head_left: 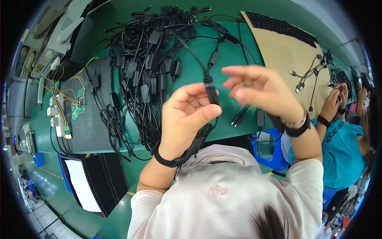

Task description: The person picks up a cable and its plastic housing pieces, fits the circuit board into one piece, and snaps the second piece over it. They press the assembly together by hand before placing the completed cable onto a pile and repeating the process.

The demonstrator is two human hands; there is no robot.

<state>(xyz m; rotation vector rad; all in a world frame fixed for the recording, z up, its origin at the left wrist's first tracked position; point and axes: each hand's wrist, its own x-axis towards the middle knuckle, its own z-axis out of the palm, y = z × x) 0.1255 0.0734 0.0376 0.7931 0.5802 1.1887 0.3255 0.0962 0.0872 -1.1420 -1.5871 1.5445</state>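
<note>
**A:** A green workbench (234, 51) runs across the view, and both hands are raised over its near edge. What does each hand have?

**B:** The left hand (187, 115) is closed on a black cable (197, 59), thumb and forefinger pinching the small black inline block (211, 92). The right hand (260, 89) is just beside it, fingers spread and holding nothing.

**A:** How should the grip go?

**B:** My judgement: keep the pinch on the block's flat sides, not on the thin wire, so that nothing kinks, and let the tail with its two plugs (238, 118) hang free below the right hand.

**A:** And farther out?

**B:** Beyond the left hand lies a big heap of black cables (147, 59) of the same kind. To its left sits a dark mat (89, 127) bearing a small green circuit board (78, 104) with yellow wires, and past that grey bench instruments (51, 32).

**A:** Any packages or labels?

**B:** Beyond the right hand lies a tan cardboard sheet (286, 51) with a row of black parts along its far edge; I can tell no label on it. Below the left hand, a black bin (99, 181) holds a white sheet. To the right another person's hands (334, 99) work on cables.
</note>
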